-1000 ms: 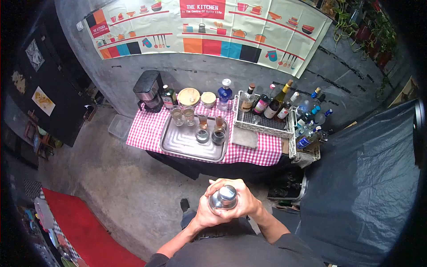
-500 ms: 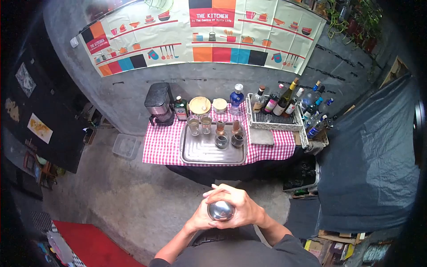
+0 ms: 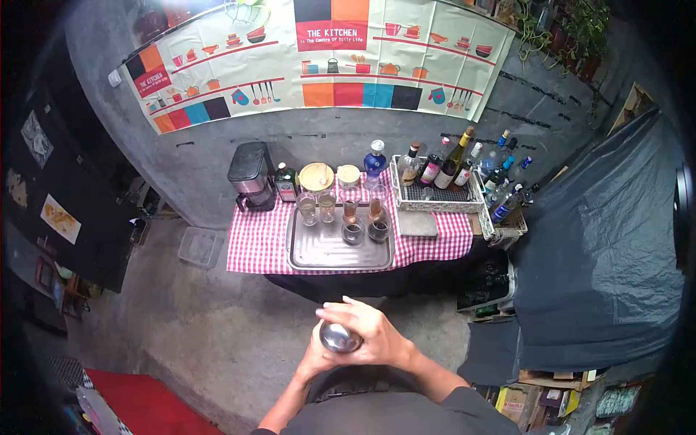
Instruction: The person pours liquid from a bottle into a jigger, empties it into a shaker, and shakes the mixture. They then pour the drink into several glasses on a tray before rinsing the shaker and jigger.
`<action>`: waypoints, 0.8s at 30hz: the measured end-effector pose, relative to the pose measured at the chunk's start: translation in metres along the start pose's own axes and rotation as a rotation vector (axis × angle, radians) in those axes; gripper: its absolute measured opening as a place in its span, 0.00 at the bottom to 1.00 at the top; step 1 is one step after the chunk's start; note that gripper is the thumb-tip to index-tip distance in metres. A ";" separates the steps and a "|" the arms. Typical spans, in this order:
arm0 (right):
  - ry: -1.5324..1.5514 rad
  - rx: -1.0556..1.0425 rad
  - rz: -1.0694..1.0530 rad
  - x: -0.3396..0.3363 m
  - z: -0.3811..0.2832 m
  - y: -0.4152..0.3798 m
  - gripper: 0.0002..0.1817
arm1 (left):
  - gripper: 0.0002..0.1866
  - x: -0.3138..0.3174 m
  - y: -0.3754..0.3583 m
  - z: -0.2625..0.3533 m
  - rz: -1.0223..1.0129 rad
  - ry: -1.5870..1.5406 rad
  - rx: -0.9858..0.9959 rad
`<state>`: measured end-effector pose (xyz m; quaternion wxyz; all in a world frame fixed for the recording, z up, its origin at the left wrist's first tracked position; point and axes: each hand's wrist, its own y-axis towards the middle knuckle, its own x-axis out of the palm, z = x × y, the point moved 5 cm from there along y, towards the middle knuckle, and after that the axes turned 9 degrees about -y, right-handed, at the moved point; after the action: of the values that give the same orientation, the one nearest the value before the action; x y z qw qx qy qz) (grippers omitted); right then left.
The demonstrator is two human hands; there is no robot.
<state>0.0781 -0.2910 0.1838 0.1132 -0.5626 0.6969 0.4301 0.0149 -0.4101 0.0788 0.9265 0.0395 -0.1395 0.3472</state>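
Note:
A shiny steel cocktail shaker (image 3: 338, 337) is held in front of my body, its rounded end toward the camera. My left hand (image 3: 317, 357) is closed around its left and lower side. Over the far and right side wraps my right hand (image 3: 372, 335), its fingers reaching across to the left. Most of the shaker's length is hidden by the hands. Beyond them, a metal tray (image 3: 312, 255) on the table bears several glasses: tall ones with pale liquid (image 3: 308, 212), others with brownish liquid (image 3: 350, 210), and rounded ones with dark liquid (image 3: 378, 230).
A checked cloth (image 3: 254, 250) covers the table. At its back stand a coffee maker (image 3: 251, 177), a green bottle (image 3: 286, 183), lidded jars (image 3: 317, 176) and a blue bottle (image 3: 374, 165). Bottles fill a white basket (image 3: 438, 204) at right. A plastic bin (image 3: 199, 246) sits on the floor.
Both hands and the shaker have shifted slightly left, and the shaker looks more tilted. The whole view has turned a little, so the table appears slightly further left and lower.

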 end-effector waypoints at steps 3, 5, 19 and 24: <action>0.303 0.448 -0.060 -0.008 0.025 -0.006 0.33 | 0.34 0.016 0.006 0.014 -0.019 0.077 -0.057; 0.487 0.445 0.070 -0.002 0.043 -0.030 0.31 | 0.37 0.014 0.012 0.024 0.007 0.332 0.170; 0.391 0.222 0.197 -0.016 0.047 -0.046 0.31 | 0.37 0.024 0.023 -0.004 -0.025 0.261 0.149; 0.136 0.098 0.027 -0.015 0.033 -0.026 0.34 | 0.31 0.026 0.021 -0.025 -0.106 -0.031 -0.014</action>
<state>0.0953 -0.2569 0.1611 0.0873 -0.5750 0.7306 0.3576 0.0256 -0.3733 0.0619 0.9415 0.0458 -0.1540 0.2961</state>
